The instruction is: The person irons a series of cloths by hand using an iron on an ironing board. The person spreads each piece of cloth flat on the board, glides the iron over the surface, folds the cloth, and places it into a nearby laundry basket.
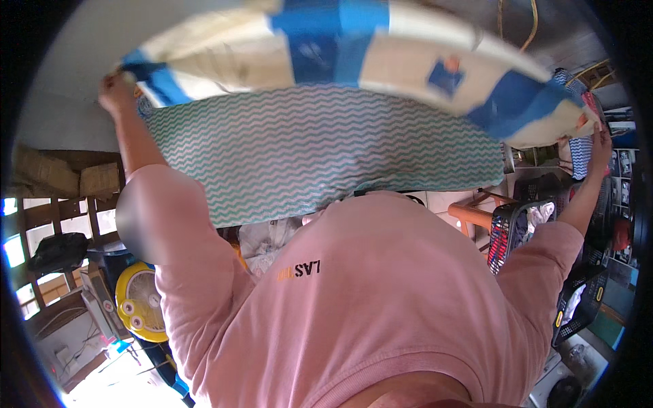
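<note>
A wide cloth (401,68) with cream and blue blocks is stretched in an arc across the top of the view, its upper part blurred. My left hand (117,92) is closed on its left corner, arm raised and spread outward. At the far right, my right hand (600,143) pinches the opposite corner. Below the cloth lies a long surface covered with a green and white zigzag fabric (326,139), just in front of my body. The raised cloth hides its far edge.
A black plastic basket (500,234) with clothes stands at the right beside an orange-brown wooden stool (473,214). Another black basket (581,306) sits nearer. On the left are a yellow fan (139,302) and cardboard boxes (51,173). Whitish fabric (269,238) lies under the zigzag cover.
</note>
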